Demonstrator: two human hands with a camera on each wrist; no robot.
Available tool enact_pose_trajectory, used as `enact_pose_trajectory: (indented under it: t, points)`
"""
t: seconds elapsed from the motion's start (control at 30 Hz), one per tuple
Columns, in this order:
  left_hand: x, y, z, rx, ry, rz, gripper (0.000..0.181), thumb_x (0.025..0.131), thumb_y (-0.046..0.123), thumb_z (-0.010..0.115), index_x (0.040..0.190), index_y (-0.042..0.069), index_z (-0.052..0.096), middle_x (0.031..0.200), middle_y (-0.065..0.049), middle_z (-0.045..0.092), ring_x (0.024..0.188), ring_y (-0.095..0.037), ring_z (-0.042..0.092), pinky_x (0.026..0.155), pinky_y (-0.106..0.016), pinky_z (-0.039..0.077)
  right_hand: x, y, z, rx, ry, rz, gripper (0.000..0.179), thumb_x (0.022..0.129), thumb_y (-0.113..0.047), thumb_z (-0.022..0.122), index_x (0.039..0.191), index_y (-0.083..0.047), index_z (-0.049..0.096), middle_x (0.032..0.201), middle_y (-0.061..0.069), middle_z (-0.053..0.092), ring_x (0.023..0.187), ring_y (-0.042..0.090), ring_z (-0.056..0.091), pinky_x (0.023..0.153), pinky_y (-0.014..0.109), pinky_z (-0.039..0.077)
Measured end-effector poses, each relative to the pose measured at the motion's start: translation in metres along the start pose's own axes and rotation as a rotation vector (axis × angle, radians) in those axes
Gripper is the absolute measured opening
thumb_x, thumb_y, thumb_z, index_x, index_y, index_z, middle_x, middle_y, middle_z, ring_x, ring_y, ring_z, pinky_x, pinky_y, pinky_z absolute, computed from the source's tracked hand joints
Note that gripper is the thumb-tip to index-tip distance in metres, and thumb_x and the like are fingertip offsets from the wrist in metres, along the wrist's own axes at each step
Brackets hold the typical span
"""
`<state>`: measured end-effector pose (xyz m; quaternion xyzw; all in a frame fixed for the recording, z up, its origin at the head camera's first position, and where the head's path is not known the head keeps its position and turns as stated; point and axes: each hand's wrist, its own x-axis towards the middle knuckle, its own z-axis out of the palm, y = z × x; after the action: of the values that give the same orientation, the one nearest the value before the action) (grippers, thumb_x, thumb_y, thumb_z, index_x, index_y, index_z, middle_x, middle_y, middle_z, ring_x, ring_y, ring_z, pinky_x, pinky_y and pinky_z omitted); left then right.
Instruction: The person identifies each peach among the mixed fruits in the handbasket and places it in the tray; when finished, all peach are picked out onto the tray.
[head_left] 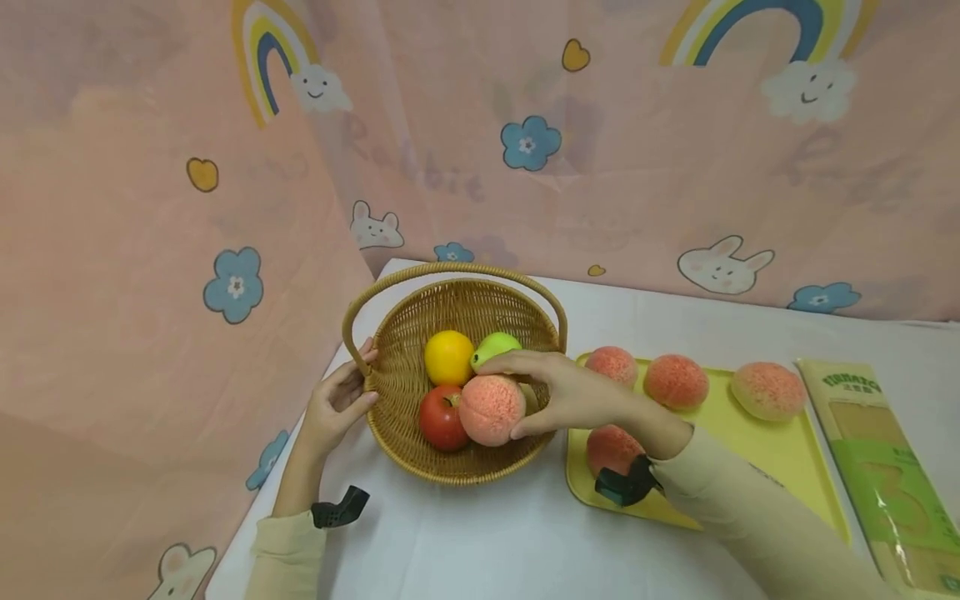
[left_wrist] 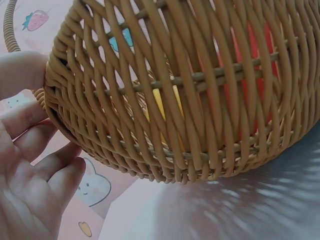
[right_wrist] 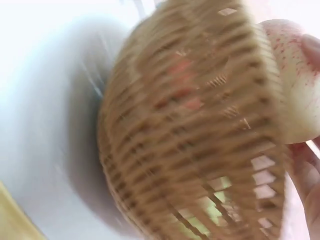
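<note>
My right hand [head_left: 573, 390] holds a pink peach [head_left: 491, 410] between thumb and fingers, over the right part of a brown wicker basket [head_left: 397, 362]. In the right wrist view the peach [right_wrist: 292, 95] shows beyond the rim, its side pale with red specks. My left hand [head_left: 333, 410] grips the basket's left rim near the foot of the handle; the left wrist view has the thumb and fingers [left_wrist: 65, 162] on either side of the rim. Inside lie a yellow fruit [head_left: 448, 358], a green fruit [head_left: 497, 346] and a red apple [head_left: 442, 419]. The held peach partly hides the apple.
Several more peaches [head_left: 677, 382] lie on a yellow tray [head_left: 787, 479] right of the basket, partly behind my right forearm. A green and tan package [head_left: 885, 467] lies beside the tray. The basket's arched handle [head_left: 457, 268] stands up at the back. A patterned cloth hangs behind.
</note>
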<state>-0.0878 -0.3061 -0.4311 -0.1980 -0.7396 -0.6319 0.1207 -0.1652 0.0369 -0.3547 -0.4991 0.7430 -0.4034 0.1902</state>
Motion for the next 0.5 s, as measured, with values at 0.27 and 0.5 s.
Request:
enact_pose_trajectory:
  t: [0.27, 0.5]
  points:
    - [0.001, -0.001, 0.0, -0.004, -0.003, -0.005, 0.049, 0.086, -0.014, 0.053, 0.133, -0.019, 0.038, 0.151, -0.029, 0.022, 0.138, -0.014, 0.037, 0.108, -0.021, 0.036, -0.053, 0.002, -0.025, 0.1, 0.157, 0.024, 0.069, 0.076, -0.015, 0.079, 0.138, -0.015, 0.048, 0.139, 0.003, 0.05, 0.125, 0.009, 0.048, 0.1, 0.024, 0.046]
    - [-0.001, -0.002, -0.001, -0.016, -0.001, 0.003, 0.049, 0.085, -0.015, 0.053, 0.132, -0.02, 0.038, 0.151, -0.029, 0.022, 0.139, -0.016, 0.035, 0.109, -0.022, 0.035, -0.109, 0.021, -0.027, 0.181, 0.338, -0.082, 0.073, 0.07, 0.016, 0.072, 0.137, 0.006, 0.043, 0.138, 0.011, 0.05, 0.125, 0.011, 0.049, 0.1, 0.018, 0.044]
